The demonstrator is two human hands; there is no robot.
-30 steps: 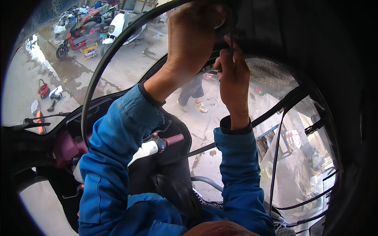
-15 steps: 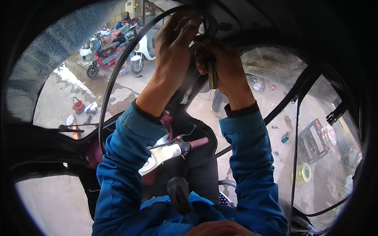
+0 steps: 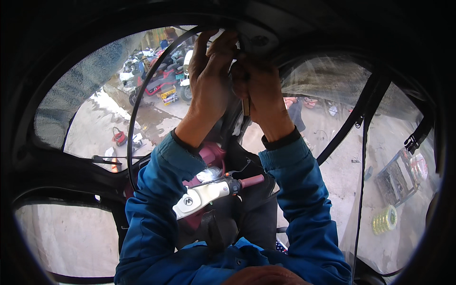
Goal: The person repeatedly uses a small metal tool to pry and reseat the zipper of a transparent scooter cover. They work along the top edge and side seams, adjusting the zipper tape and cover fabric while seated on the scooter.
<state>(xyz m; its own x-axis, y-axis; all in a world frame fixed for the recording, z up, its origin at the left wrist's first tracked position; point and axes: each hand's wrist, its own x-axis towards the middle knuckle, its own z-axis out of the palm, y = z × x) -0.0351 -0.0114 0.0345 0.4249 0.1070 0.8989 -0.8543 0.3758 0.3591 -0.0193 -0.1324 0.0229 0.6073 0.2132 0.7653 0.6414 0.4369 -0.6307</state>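
I have a short bar in my right hand. My fingers are curled round it, and one end pokes out below them. I think it is hard and stiff, but light enough for one hand. It could be a bit slippery, so I would hold it round the middle. Its top end is hidden, so I can't tell what it touches.

Next to my right hand, on its left, is my left hand. Its fingers are a little bent and point up at the dark roof. A thin black strip comes out by their tips and bends down to the left of my left arm. I can't tell if they pinch it. It looks light and springy, so I would grip it near the top.

Below my hands is a white handlebar with a pink grip. To the right of my right hand is a see-through window. Past my left hand, outside, there is a yellow box by a red scooter.
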